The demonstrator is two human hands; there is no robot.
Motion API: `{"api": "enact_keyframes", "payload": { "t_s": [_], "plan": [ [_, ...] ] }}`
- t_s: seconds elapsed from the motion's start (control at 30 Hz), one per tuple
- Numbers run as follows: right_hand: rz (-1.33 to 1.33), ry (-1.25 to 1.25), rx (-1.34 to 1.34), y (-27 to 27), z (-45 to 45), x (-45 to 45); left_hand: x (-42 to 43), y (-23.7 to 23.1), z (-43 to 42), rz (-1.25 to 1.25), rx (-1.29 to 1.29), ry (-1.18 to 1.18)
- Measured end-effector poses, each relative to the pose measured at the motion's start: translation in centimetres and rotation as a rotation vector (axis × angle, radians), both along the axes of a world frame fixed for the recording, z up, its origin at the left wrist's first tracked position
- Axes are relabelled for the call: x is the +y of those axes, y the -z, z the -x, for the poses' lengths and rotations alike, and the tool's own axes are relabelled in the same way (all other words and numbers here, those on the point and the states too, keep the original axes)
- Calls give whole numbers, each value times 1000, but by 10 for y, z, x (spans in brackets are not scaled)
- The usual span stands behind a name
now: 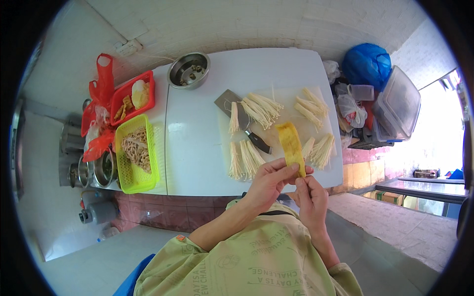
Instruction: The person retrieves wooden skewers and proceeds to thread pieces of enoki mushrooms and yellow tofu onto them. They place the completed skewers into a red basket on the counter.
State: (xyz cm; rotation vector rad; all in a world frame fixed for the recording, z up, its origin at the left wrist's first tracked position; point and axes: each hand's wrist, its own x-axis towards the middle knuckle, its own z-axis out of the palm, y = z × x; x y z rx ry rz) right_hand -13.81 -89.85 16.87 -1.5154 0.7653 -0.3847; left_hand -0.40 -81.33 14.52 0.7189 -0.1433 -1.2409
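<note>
A flat yellow strip of food [289,142], which looks like tofu skin, is held up over the near edge of the cutting board [272,148]. My left hand [272,177] pinches it between thumb and fingers. At its lower end, my right hand [311,196] grips the tip with thumb and forefinger. Bundles of enoki mushrooms lie around the board: a large one [261,109] at the back, others [311,107] at back right, more [322,150] at right and some [250,155] at front left. A cleaver [242,120] rests among them, its blade partly under mushrooms and its black handle towards me.
On the left, a yellow-green basket [139,153] holds pale brown strips. Behind it, a red basket [132,96] contains a pale vegetable and yellow pieces. A steel bowl [189,70] stands by the wall. Plastic bins [398,103] and bags crowd the table's right side. A gas cylinder [98,212] stands below left.
</note>
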Motion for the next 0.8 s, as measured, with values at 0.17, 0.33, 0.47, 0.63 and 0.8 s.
{"api": "enact_keyframes", "payload": {
  "t_s": [0.17, 0.33, 0.47, 0.63, 0.8],
  "plan": [
    [-63, -60, 33, 0, -4, 4, -1, -4, -13, -117, -237, -146],
    [-9, -77, 58, 2, -2, 8, 1, -9, -7, -193, -407, -135],
    [0, -56, 20, 4, -4, 7, 4, -8, -4, -206, -417, -114],
    [24, -39, 43, 5, -6, 8, 6, -3, -6, -205, -375, -89],
    [52, -79, 58, 7, -10, 7, -4, -2, -13, -75, -263, -252]
  ]
}}
